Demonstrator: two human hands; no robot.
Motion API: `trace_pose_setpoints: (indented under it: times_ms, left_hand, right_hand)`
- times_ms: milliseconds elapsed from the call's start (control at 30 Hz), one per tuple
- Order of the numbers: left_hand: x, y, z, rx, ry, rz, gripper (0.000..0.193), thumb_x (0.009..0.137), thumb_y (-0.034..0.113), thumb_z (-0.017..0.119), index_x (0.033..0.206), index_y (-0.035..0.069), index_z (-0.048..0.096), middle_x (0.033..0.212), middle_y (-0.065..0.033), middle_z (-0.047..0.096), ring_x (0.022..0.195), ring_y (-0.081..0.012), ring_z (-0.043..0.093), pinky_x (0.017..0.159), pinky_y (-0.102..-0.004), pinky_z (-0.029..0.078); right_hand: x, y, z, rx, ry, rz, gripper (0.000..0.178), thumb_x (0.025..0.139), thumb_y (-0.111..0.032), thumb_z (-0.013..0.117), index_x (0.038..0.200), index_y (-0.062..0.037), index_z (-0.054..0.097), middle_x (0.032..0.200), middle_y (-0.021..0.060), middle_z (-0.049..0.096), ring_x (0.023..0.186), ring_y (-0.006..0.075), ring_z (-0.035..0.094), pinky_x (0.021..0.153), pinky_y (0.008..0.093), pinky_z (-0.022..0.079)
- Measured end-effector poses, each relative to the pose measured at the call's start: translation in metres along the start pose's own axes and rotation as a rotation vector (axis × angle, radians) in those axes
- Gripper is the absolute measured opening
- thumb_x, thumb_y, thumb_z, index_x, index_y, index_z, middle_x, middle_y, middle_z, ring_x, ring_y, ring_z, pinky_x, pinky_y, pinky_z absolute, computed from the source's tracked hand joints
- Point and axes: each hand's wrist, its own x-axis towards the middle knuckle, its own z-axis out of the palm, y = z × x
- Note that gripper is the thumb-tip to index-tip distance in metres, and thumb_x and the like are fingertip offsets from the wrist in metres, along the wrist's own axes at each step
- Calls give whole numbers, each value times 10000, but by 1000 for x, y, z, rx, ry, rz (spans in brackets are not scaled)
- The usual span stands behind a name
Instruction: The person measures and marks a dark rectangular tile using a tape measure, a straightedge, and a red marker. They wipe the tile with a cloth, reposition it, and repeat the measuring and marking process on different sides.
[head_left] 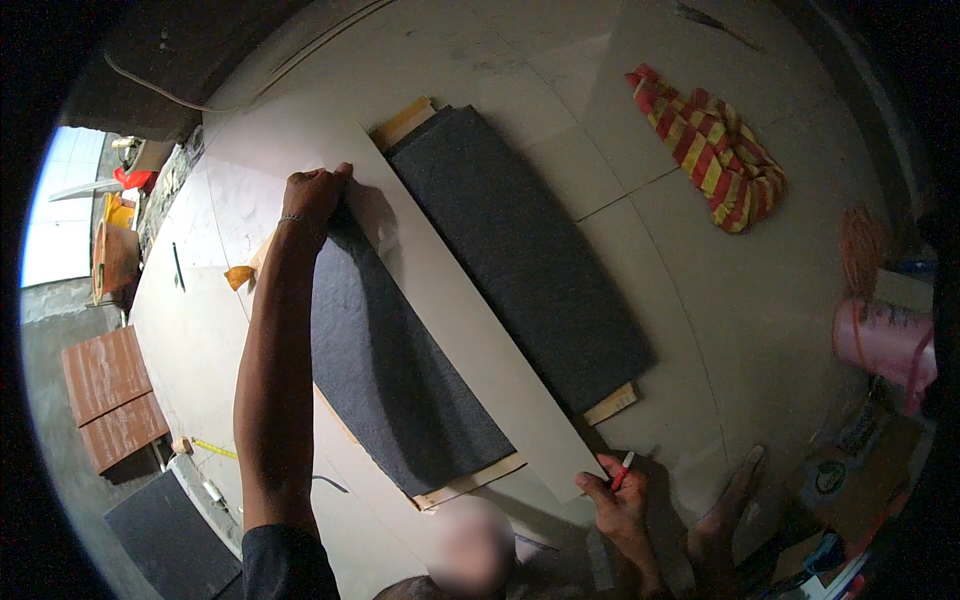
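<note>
A long, pale flat strip point(450, 310) runs slantwise across dark grey felt-like material point(530, 260), which shows on both sides of it. Light wooden edges point(610, 403) stick out from under the grey material. My left hand point(315, 200) is closed at the strip's far left edge, its thumb and fingers pinched together. At the strip's near end, my right hand point(622, 505) has a red and white marker point(622, 470) between its fingers, and its thumb side touches the strip's corner.
A red and yellow striped cloth point(715, 155) lies on the tiled floor at far right. A pink roll point(880, 340) and a cardboard box point(840, 470) stand at the right. Brown panels point(115, 400), a dark panel point(170, 535) and a yellow measuring tape point(213, 449) are at left.
</note>
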Motion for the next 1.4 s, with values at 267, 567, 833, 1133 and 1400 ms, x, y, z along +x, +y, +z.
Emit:
trace_pose_setpoints:
  times_ms: [267, 567, 833, 1133, 1400]
  left_hand:
    - [30, -29, 0, 130, -34, 139, 270, 1082, 281, 573, 995, 54, 691, 797, -128, 695, 707, -201, 648, 681, -378, 535]
    - [36, -34, -4, 794, -8, 538, 314, 1077, 293, 589, 1026, 34, 762, 913, -157, 769, 860, -219, 745, 807, -353, 575]
    - [57, -35, -19, 1431, -67, 776, 316, 1026, 122, 538, 1338, 95, 582, 943, -173, 764, 907, -334, 766, 782, -444, 610]
    - [77, -46, -30, 1562, -62, 836, 530, 970, 35, 583, 1489, 76, 483, 1023, -188, 747, 932, -363, 753, 785, -449, 606]
    - [81, -53, -33, 1489, -55, 856, 566, 969, 23, 584, 1520, 78, 467, 1026, -209, 737, 930, -368, 747, 779, -458, 599]
  right_hand:
    - [0, 5, -2, 39, 8, -14, 316, 939, -198, 815, 1117, 48, 728, 955, 40, 745, 842, 86, 647, 772, 252, 511]
    - [-2, 13, 1, -31, 67, -24, 296, 953, -174, 791, 1122, 59, 724, 945, 31, 738, 820, 85, 635, 744, 262, 509]
    - [-6, 9, 8, 0, 65, 55, 451, 911, -294, 845, 1187, 36, 709, 868, 2, 698, 737, 62, 578, 660, 252, 469]
    - [-9, 8, 11, -125, 116, 14, 425, 909, -348, 853, 1134, -7, 735, 678, -72, 517, 608, 41, 401, 534, 260, 345]
    - [-6, 1, 17, -93, 171, -26, 374, 957, -307, 806, 1141, 9, 723, 830, 19, 697, 699, 97, 541, 644, 306, 470]
